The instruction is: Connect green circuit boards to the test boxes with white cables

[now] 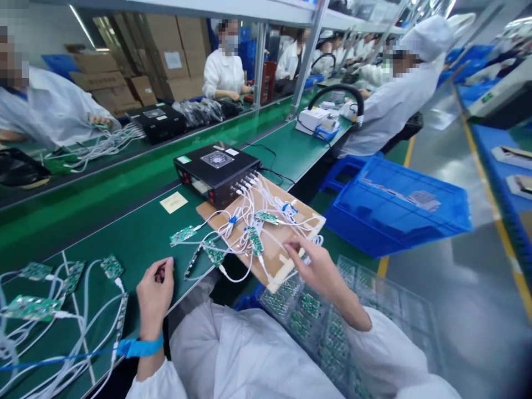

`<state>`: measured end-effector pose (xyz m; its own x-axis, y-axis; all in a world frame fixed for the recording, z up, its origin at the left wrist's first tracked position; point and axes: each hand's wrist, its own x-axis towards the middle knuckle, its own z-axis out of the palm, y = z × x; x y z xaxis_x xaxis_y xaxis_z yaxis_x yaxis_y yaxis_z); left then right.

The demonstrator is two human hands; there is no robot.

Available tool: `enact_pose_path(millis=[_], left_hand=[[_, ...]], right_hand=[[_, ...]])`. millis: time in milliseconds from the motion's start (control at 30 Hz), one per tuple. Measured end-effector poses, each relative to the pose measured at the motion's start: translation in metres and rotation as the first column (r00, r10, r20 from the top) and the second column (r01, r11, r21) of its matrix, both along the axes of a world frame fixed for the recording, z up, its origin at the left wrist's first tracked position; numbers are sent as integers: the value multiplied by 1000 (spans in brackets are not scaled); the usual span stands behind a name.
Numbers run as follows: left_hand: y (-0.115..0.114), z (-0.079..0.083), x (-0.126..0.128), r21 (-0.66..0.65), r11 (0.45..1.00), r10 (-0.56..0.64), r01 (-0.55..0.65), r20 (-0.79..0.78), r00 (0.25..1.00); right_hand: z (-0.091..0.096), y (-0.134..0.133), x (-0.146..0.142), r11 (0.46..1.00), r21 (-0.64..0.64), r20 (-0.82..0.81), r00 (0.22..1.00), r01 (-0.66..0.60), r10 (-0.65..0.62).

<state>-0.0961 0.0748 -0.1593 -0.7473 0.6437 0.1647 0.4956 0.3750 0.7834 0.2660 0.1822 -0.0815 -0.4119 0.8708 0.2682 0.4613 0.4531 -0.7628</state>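
Note:
My left hand (153, 291), with a blue wrist strap (143, 347), hovers at the bench's front edge. Its fingers are curled in, and nothing shows in them. Over the right side of a brown board (272, 257), my right hand (313, 266) has its fingers bent and apart, close to the white cables (245, 213); I see nothing held. Small green circuit boards (254, 240) hang on these cables, some on the brown board and some at the bench edge. The cables plug into a black box (218, 169) with a fan grille and red switches.
More wired circuit boards (33, 307) lie at left. Clear trays (307, 316) of circuit boards sit low by my lap. A blue bin (399, 205) stands right. A yellowish paper (173, 202) lies on the bench. Co-workers in white sit across the line and ahead.

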Motion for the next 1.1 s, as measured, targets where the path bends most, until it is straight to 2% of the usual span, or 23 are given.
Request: enact_pose_path(millis=[33,100,167,233,333,433,500,533,600,700,800,867,967,1100], left_hand=[[0,2,1,-8,1000,16,-15,22,1000],[0,8,5,10,999,47,-48,71,996],[1,18,14,72,993,81,-88,90,993],[5,34,30,146,983,107,-115,60,992],[23,73,68,206,978,29,-27,-7,1000],[57,112,114,224,947,-231,229,-17,973],[88,129,140,234,899,-376,369,-17,926],[105,133,151,249,879,-417,408,-14,909],[141,132,172,297,855,-445,426,-2,895],[192,114,203,344,842,-473,415,104,875],[225,94,233,323,842,-511,432,221,831],[234,83,249,319,844,-516,430,267,814],[235,72,264,317,864,-484,392,307,820],[232,68,274,393,864,-449,316,314,837]], right_hand=[[1,13,4,993,93,1,997,75,-76],[1,39,2,962,255,50,992,96,-112],[1,62,-11,924,382,192,979,-9,-70],[4,83,-32,887,442,387,921,-135,-53],[9,110,-61,877,385,605,796,-286,-6],[11,130,-72,902,218,705,700,-371,118],[11,141,-69,925,137,697,698,-353,164],[11,147,-64,940,109,667,725,-324,172],[11,157,-53,967,63,539,824,-246,174],[11,170,-36,987,-6,231,960,-162,159],[7,178,-26,989,-55,-33,991,-134,132],[6,179,-22,988,-99,-139,985,-118,103],[6,179,-17,974,-181,-243,966,-138,92],[9,176,-17,952,-248,-331,939,-181,92]])
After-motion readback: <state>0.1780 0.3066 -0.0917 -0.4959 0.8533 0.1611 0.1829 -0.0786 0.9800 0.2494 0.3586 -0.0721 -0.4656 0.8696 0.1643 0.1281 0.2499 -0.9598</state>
